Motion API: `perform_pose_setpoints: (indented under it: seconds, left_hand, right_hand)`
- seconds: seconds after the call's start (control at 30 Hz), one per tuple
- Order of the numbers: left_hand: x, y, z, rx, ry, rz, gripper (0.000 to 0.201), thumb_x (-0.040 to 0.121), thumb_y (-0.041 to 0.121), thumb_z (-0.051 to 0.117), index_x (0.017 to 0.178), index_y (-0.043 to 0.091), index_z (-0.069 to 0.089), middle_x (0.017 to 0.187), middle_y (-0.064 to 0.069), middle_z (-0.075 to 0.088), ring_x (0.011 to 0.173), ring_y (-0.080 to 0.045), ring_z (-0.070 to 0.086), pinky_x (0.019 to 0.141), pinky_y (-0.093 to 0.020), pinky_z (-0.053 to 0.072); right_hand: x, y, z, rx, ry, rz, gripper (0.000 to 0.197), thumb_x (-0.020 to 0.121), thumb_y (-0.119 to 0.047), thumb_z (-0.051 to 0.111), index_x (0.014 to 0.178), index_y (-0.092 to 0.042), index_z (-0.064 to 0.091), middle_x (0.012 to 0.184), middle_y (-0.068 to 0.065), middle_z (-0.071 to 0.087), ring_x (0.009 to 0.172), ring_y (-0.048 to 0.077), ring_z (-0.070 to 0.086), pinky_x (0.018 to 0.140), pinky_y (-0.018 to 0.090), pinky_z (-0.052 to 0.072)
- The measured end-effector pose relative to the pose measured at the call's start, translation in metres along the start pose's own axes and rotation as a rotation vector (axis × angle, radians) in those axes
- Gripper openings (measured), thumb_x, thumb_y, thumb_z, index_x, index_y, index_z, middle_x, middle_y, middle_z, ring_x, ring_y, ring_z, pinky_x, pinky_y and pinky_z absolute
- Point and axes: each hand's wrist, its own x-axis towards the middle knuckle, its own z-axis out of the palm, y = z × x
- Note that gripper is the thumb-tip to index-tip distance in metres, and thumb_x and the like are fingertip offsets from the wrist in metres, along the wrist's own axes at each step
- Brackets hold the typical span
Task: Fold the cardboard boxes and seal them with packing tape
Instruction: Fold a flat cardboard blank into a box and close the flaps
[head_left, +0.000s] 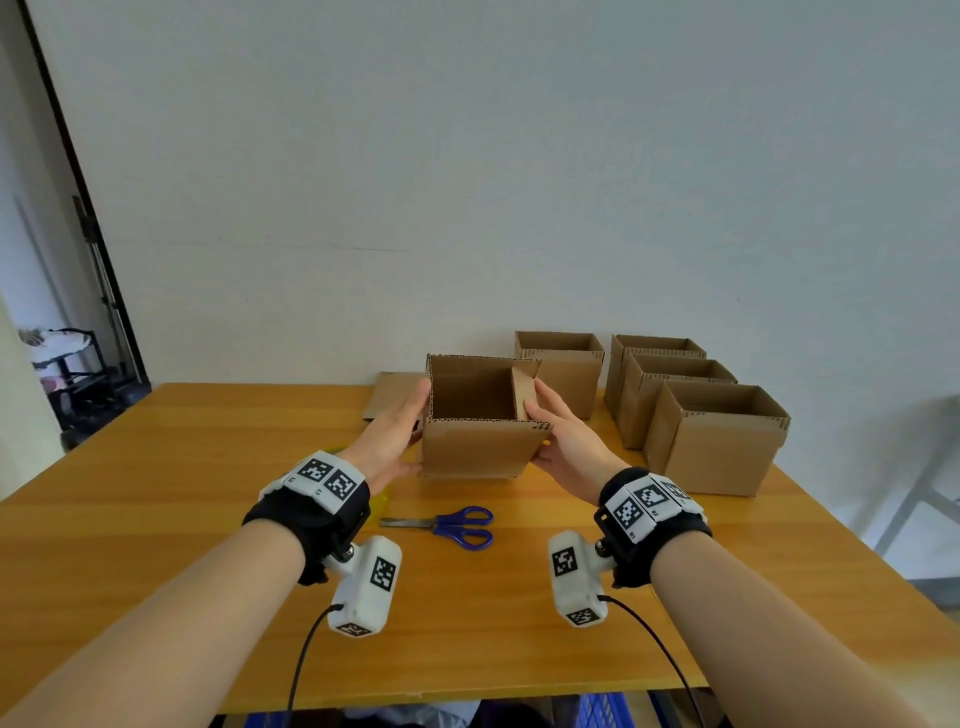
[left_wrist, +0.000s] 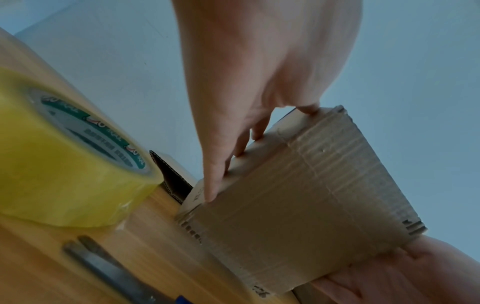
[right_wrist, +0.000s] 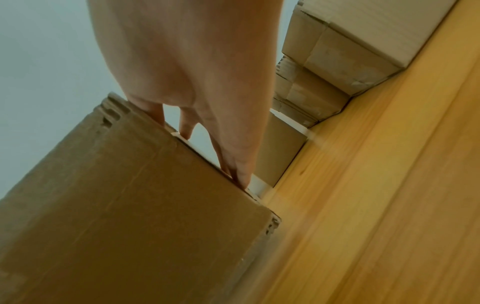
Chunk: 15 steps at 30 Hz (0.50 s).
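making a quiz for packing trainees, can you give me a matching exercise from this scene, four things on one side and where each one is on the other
Things:
1. held box
2. scissors
3. tape roll
4. flat cardboard

Places:
A. lying flat at the table's far edge, by the wall
B. on the table beside the left wrist
C. between the left hand and right hand
D. on the table between the two wrists

Pairs: 1-C, 2-D, 3-B, 4-A
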Motion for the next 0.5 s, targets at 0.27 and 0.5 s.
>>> perform_pose_setpoints:
  seconds: [0.27,0.5]
  left_hand:
    - [0.0016,-0.0017,-0.0031,0.005,0.035,-0.023,0.072,0.088,0.06,0.038,0.15,0.032,0.014,0.158,0.004,0.013,0.144,-0.028,0.018,0.11,-0.06,0.026]
    - [0.0028,0.0014,0.0014,0.048,0.081,-0.008,0.065,0.093,0.049,0.043,0.149,0.036,0.013,0.157,0.005,0.017,0.14,-0.03,0.026,0.107,-0.055,0.034]
  right_hand:
    - [0.0012,0.0017,0.0015,0.021,-0.006,-0.01,0.052,0.099,-0.033,0.047,0.147,-0.039,0.028,0.141,0.004,0.046,0.123,0.024,0.051,0.106,0.041,0.042]
    - [0.0032,0.0024,-0.0033,-0.012,-0.107,-0.022,0.075,0.085,-0.061,0.053,0.149,-0.036,0.024,0.143,0.004,0.047,0.127,0.024,0.049,0.109,0.041,0.038]
